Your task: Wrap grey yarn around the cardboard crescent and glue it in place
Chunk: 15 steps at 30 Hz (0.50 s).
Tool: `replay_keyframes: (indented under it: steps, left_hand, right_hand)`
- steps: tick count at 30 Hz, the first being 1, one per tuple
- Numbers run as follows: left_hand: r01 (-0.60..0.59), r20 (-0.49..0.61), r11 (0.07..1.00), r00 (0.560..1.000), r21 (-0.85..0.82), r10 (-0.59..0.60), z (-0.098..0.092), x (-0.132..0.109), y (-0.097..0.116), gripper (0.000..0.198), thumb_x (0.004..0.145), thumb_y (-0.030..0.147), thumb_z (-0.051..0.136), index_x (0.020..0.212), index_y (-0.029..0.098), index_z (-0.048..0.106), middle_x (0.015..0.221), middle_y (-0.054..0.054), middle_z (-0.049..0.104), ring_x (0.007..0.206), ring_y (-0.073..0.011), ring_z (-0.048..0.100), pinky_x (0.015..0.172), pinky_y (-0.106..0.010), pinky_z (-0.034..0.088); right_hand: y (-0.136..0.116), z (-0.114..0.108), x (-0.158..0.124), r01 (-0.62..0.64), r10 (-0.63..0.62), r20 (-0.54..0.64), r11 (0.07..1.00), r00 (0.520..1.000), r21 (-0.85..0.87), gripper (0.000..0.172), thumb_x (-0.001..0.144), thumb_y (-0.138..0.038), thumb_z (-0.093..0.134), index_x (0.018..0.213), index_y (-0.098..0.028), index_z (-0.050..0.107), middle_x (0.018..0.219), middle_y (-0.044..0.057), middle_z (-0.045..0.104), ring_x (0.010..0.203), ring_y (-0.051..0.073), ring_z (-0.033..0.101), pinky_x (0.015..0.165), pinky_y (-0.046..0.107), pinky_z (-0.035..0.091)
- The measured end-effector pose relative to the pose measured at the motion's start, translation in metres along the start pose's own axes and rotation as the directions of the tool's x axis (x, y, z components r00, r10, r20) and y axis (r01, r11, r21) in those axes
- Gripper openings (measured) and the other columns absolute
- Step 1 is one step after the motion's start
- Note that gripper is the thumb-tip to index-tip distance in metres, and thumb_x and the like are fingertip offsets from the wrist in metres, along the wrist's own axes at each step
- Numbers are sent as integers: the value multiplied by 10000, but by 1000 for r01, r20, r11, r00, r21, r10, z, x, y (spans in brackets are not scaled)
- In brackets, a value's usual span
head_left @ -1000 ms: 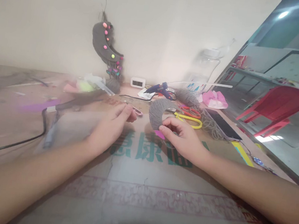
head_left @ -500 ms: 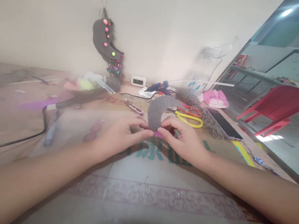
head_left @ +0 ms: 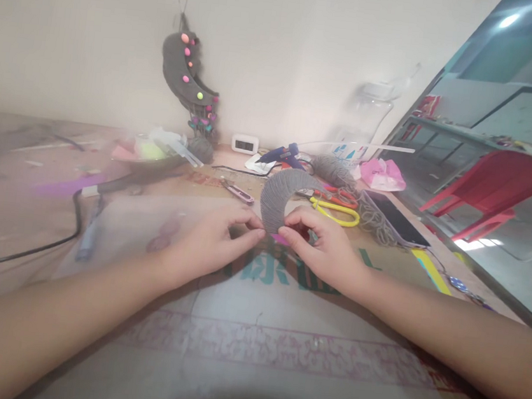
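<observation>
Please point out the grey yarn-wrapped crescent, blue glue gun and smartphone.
Grey yarn-wrapped crescent (head_left: 274, 200): head view, its wide curve.
Blue glue gun (head_left: 282, 154): head view, its body.
Smartphone (head_left: 398, 221): head view, its dark screen.

Pinching the lower end of a grey yarn-wrapped crescent (head_left: 272, 203) with the right hand (head_left: 325, 243), tilting the curved body upward and to the right. Holding the left hand (head_left: 226, 236), loosely curled, just left of the same end, leaving any contact unclear. Exposing a pink patch (head_left: 279, 239) below the crescent, between the hands. Displaying a pink cutter (head_left: 240, 192) on the far side of the left hand, and yellow-handled scissors (head_left: 340, 219) right of the crescent, beside red handles (head_left: 345, 200). Presenting, left to right along the far side, a white digital clock (head_left: 245, 144), a blue glue gun (head_left: 281, 155), grey yarn (head_left: 333, 170) and a pink bag (head_left: 384, 175). Showing a phone (head_left: 397, 221) at right, beside loose strands (head_left: 376, 222).
</observation>
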<state>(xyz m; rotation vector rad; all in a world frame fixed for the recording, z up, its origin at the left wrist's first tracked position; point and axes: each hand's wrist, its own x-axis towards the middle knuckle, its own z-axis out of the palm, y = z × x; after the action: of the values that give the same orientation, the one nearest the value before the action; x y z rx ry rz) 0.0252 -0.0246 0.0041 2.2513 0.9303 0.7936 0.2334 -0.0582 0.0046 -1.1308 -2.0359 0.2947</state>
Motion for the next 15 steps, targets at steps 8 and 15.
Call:
replay_keyframes:
  steps: [8, 15]
  left_hand:
    - [57, 37, 998, 998, -1, -57, 0, -1, -1, 136, 824, 240, 496, 761, 209, 612, 817, 9, 655, 840, -173, 592, 809, -304, 435]
    - [88, 29, 996, 996, 30, -89, -1, 0, 3, 147, 779, 192, 432, 702, 202, 557, 761, 2, 604, 779, -177, 564, 772, -313, 438]
  right_hand:
    - [0, 0, -1, -8, 7, 38, 1000, 999, 18, 115, 880, -229, 571, 780, -172, 579, 706, -6, 556, 645, 109, 497, 592, 229, 395]
    - [-2, 0, 0, -25, 24, 53, 1000, 998, 14, 108, 877, -226, 566, 779, -179, 571, 715, -3, 558, 660, 116, 503, 602, 235, 394]
